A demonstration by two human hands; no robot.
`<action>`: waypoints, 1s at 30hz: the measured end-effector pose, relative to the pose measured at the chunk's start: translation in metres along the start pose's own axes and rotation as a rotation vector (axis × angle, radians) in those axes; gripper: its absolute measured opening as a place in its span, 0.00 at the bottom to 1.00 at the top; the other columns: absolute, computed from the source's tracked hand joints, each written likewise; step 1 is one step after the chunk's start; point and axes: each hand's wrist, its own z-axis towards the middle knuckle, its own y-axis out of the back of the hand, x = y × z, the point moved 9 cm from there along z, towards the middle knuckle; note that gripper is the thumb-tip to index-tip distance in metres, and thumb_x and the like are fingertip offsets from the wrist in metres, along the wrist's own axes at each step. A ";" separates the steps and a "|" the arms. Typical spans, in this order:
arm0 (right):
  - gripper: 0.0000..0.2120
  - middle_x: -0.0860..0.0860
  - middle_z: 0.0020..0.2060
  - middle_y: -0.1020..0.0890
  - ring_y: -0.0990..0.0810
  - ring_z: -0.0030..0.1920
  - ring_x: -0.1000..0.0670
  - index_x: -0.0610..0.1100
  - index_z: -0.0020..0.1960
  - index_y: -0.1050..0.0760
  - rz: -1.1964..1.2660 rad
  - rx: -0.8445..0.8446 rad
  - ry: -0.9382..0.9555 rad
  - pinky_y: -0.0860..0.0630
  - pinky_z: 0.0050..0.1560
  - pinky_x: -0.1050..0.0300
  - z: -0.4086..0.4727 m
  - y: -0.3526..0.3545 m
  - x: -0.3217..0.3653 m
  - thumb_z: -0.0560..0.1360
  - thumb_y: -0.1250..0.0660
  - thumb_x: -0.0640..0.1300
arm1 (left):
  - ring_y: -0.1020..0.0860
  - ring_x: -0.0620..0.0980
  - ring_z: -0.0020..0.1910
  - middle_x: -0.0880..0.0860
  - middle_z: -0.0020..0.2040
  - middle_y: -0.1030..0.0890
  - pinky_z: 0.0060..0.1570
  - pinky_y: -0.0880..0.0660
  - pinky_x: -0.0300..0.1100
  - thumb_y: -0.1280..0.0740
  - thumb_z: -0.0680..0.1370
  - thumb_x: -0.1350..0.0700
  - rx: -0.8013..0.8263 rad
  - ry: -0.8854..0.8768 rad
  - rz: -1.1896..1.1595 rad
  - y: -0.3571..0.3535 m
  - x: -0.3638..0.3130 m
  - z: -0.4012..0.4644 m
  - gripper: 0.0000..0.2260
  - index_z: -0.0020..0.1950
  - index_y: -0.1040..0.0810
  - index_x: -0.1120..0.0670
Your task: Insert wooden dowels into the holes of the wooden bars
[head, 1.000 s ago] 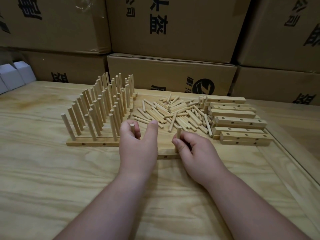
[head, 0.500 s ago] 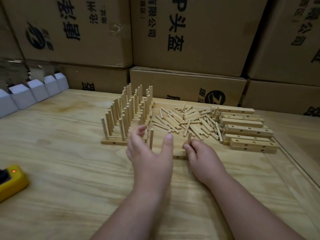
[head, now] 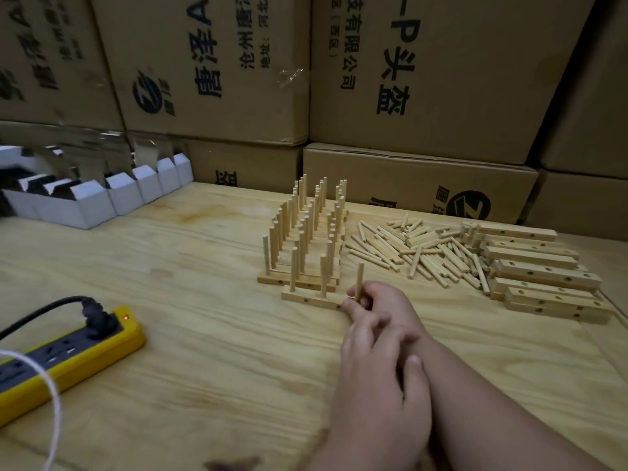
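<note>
My right hand (head: 384, 307) pinches an upright dowel (head: 359, 281) at the bar (head: 311, 299); my left hand (head: 380, 379) rests loosely open, empty, just behind.

The dowel (head: 359, 280) pinched in the fingers (head: 365, 297) was pale, unpainted wood, the same light tan as the bar (head: 311, 298) just left of them. Beyond the fingers, the loose dowels (head: 418, 249) and the stacked bars (head: 540, 270) to their right showed that same blond colour, the bars dotted with small dark holes. The worktop (head: 210, 300) was yellowish wood with wavy brown grain. Far left of the fingers lay a yellow power strip (head: 68, 358) with a dark grey face, a black plug (head: 97, 316) and a tiny red light. Behind stood brown cartons (head: 441, 79) printed in black characters, and white boxes (head: 102, 198).
</note>
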 end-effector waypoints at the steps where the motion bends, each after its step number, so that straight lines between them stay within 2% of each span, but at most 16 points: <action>1: 0.05 0.55 0.33 0.23 0.23 0.36 0.53 0.54 0.44 0.23 0.003 0.000 0.011 0.22 0.48 0.51 0.002 -0.004 0.006 0.73 0.28 0.52 | 0.42 0.37 0.72 0.36 0.68 0.36 0.71 0.47 0.31 0.42 0.73 0.44 -0.024 0.026 -0.024 0.003 0.003 0.001 0.18 0.61 0.23 0.40; 4: 0.12 0.55 0.36 0.23 0.24 0.36 0.54 0.55 0.50 0.29 0.086 -0.023 0.010 0.24 0.45 0.49 0.004 -0.012 0.016 0.71 0.27 0.48 | 0.37 0.42 0.72 0.42 0.68 0.31 0.73 0.41 0.39 0.39 0.73 0.47 -0.125 0.097 0.002 0.031 0.019 0.011 0.16 0.60 0.26 0.41; 6: 0.14 0.56 0.37 0.22 0.24 0.35 0.58 0.57 0.49 0.31 0.053 -0.107 0.051 0.25 0.40 0.55 0.000 -0.006 0.020 0.71 0.27 0.49 | 0.33 0.49 0.69 0.47 0.64 0.28 0.71 0.38 0.45 0.36 0.74 0.50 -0.324 0.187 0.072 0.076 0.042 0.023 0.19 0.65 0.28 0.47; 8: 0.11 0.57 0.39 0.22 0.24 0.36 0.59 0.58 0.46 0.31 -0.002 -0.205 0.069 0.29 0.38 0.62 -0.006 0.002 0.018 0.73 0.28 0.51 | 0.35 0.54 0.71 0.49 0.67 0.29 0.71 0.38 0.50 0.33 0.76 0.51 -0.423 0.393 0.161 0.122 0.078 0.033 0.25 0.72 0.33 0.49; 11: 0.06 0.60 0.43 0.24 0.26 0.41 0.64 0.57 0.47 0.26 -0.144 -0.207 0.093 0.30 0.43 0.69 -0.008 0.002 0.018 0.73 0.30 0.51 | 0.40 0.58 0.76 0.55 0.76 0.34 0.74 0.41 0.54 0.32 0.77 0.47 -0.297 0.567 0.355 0.162 0.123 0.055 0.33 0.80 0.40 0.51; 14: 0.09 0.62 0.44 0.24 0.28 0.42 0.66 0.55 0.54 0.20 -0.217 -0.161 0.127 0.37 0.43 0.76 -0.005 -0.006 0.023 0.74 0.31 0.49 | 0.42 0.56 0.79 0.54 0.80 0.37 0.78 0.44 0.52 0.34 0.79 0.45 -0.128 0.564 0.395 0.167 0.147 0.070 0.35 0.82 0.42 0.53; 17: 0.09 0.62 0.45 0.22 0.26 0.42 0.66 0.54 0.55 0.18 -0.211 -0.174 0.131 0.37 0.44 0.77 -0.004 -0.005 0.024 0.75 0.31 0.49 | 0.46 0.50 0.82 0.51 0.81 0.36 0.80 0.52 0.52 0.37 0.80 0.46 -0.015 0.482 0.459 0.155 0.157 0.077 0.33 0.83 0.44 0.51; 19: 0.09 0.62 0.45 0.21 0.25 0.44 0.63 0.53 0.54 0.16 -0.201 -0.173 0.143 0.32 0.48 0.73 -0.004 -0.005 0.024 0.75 0.31 0.48 | 0.49 0.45 0.82 0.49 0.81 0.36 0.80 0.56 0.51 0.38 0.80 0.48 0.004 0.434 0.453 0.147 0.159 0.082 0.32 0.83 0.44 0.49; 24: 0.09 0.63 0.46 0.20 0.23 0.47 0.62 0.54 0.54 0.16 -0.158 -0.154 0.133 0.27 0.53 0.67 -0.004 -0.007 0.024 0.76 0.31 0.48 | 0.48 0.42 0.81 0.49 0.80 0.35 0.80 0.61 0.50 0.38 0.79 0.48 0.021 0.401 0.442 0.135 0.158 0.091 0.33 0.83 0.45 0.48; 30: 0.08 0.63 0.46 0.20 0.24 0.46 0.65 0.55 0.53 0.15 -0.134 -0.165 0.128 0.27 0.52 0.68 -0.002 -0.006 0.023 0.76 0.31 0.48 | 0.49 0.44 0.81 0.49 0.81 0.37 0.78 0.62 0.49 0.38 0.80 0.47 0.000 0.386 0.470 0.133 0.158 0.092 0.33 0.83 0.47 0.46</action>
